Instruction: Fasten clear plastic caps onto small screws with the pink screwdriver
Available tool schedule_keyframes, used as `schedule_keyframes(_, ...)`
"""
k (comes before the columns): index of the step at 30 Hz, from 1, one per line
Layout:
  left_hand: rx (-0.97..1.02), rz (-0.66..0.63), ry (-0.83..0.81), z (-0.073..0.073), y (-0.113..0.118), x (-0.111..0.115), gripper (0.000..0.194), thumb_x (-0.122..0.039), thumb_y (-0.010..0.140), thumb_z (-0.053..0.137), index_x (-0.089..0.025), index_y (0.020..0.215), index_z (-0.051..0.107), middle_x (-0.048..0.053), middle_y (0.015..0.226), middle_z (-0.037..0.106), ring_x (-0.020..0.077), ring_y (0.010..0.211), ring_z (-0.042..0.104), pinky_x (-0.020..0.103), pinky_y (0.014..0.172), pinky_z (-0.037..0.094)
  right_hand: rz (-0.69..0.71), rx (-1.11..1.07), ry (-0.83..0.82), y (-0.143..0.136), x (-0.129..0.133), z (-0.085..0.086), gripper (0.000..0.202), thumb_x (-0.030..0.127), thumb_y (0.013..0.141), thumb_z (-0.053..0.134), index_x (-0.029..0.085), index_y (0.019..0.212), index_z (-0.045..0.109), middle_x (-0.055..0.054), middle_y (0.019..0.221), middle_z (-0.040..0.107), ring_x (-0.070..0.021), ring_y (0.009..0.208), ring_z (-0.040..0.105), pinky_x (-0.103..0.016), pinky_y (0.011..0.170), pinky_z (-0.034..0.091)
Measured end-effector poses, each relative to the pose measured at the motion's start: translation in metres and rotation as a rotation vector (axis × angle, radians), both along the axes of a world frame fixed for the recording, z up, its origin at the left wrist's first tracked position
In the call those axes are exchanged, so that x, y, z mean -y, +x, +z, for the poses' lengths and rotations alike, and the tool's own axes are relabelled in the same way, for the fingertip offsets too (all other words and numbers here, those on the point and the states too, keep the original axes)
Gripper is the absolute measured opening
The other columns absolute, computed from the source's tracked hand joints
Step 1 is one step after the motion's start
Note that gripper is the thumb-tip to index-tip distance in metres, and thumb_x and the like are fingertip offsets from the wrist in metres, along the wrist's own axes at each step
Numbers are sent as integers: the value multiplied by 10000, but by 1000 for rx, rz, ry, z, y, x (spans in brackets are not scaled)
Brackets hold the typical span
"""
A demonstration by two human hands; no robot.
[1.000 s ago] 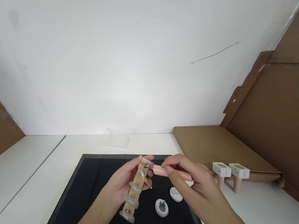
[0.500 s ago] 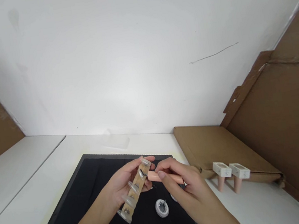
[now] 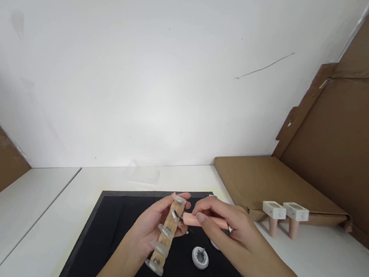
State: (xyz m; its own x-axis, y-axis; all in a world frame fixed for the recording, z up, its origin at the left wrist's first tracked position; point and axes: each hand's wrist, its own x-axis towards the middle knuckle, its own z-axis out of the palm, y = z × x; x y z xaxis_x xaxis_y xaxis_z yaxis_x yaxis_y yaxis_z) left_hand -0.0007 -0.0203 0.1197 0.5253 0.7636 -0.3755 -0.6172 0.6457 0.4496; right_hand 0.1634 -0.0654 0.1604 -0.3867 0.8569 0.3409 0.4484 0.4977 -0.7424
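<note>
My left hand (image 3: 150, 224) grips a light wooden strip (image 3: 172, 222), tilted up to the right, with fingers behind it. Several clear false nail tips (image 3: 165, 230) stick out along the strip. Pinched in my right hand (image 3: 223, 225) is a nail polish brush (image 3: 196, 220) with a peach-coloured cap as its handle. Its dark bristles meet a nail tip near the strip's upper end, where a dark mark shows. Below the hands, a small round white holder (image 3: 200, 258) with a dark toothed middle lies on the black mat (image 3: 123, 240). Another round white piece is partly hidden behind my right hand.
Two white square-based bottles (image 3: 274, 209) stand upside down on peach caps at the right. Behind them lies a flat cardboard box (image 3: 262, 173). A clear plastic tray (image 3: 143, 174) sits beyond the mat on the white table (image 3: 58, 199). Cardboard panels (image 3: 354, 141) flank both sides.
The brush and my right hand have shifted very slightly right and down. My left hand keeps the strip in nearly the same place.
</note>
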Motion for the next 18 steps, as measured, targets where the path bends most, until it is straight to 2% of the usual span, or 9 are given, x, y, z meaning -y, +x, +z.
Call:
schedule_keyframes(8,10,3,3,0,-1,0,200,-163,902,508,-88,864,689,43,649,664,91,445,581,189,443,469,3,0,-36,0,0,1,210,257,933,397,218,766,518,73,562,334,-103,499,290,-218,475,258)
schedule_keyframes(18,-50,15,6,5,-4,1,207,-174,908,503,-104,908,697,40,678,676,110,488,625,209,462,505,1,25,-68,1,-2,1,190,192,910,383,221,761,495,62,614,398,-103,536,340,-214,505,288)
